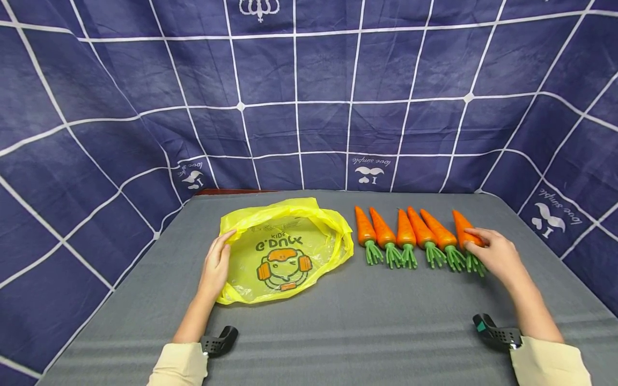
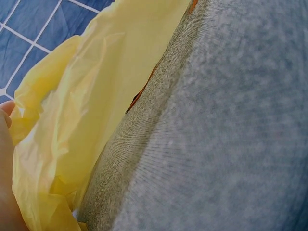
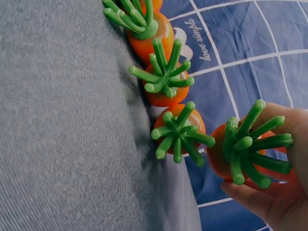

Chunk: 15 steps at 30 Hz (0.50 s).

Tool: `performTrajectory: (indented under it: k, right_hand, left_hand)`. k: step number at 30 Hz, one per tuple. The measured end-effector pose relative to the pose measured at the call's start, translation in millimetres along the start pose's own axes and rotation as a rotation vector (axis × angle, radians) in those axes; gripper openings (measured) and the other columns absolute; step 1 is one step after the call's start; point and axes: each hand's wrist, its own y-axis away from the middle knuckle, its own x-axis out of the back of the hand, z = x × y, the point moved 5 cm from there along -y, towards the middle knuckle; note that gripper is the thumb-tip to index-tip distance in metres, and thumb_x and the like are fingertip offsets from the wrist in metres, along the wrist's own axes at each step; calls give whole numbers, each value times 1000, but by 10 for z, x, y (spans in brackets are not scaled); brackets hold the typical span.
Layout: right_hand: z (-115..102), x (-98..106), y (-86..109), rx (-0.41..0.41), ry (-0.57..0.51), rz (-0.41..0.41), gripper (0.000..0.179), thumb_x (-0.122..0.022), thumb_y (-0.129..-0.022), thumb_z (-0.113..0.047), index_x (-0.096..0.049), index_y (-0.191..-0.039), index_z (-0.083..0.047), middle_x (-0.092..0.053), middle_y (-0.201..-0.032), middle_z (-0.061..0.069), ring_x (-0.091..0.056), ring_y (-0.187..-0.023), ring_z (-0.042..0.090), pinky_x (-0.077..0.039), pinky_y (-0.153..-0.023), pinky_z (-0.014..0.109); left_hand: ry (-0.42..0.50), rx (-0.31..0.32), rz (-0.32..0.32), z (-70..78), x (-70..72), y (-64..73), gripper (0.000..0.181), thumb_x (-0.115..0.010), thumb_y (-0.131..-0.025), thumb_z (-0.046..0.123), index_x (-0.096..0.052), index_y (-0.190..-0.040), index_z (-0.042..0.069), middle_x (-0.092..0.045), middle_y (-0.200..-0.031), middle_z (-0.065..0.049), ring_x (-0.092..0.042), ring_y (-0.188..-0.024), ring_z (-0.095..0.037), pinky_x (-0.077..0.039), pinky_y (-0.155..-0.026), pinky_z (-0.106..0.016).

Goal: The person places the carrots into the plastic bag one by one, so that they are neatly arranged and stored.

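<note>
A yellow plastic bag (image 1: 285, 244) with a cartoon duck print lies on the table, its mouth held wide. At its left rim my left hand (image 1: 215, 265) pinches the plastic; in the left wrist view only part of the hand (image 2: 6, 168) shows beside the crumpled bag (image 2: 72, 139). My right hand (image 1: 497, 254) grips the rightmost carrot (image 1: 464, 228) between thumb and fingers. The right wrist view shows the green stems of this carrot (image 3: 248, 144) towards the camera, apart from its neighbours. Whether it touches the table I cannot tell.
Several more orange carrots (image 1: 405, 230) lie in a row between the bag and my right hand, green stems towards me. A grey cloth covers the table (image 1: 362, 332). Blue cloth with white lines (image 1: 323, 128) hangs behind and at both sides.
</note>
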Motion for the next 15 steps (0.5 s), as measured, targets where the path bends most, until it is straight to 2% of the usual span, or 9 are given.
performTrajectory:
  k: [15]
  right_hand:
    - [-335,-42,7,73,-22,34,43,-52,-89,-27,-54,-123,-1,-45,-129,28,-41,-112,49,-33,-84,61]
  left_hand:
    - [14,7,6,-9,-3,-2,36,-33,-98,14,-48,-130,13,-45,-133,-12,-39,-125,-24,-29,-101,-44]
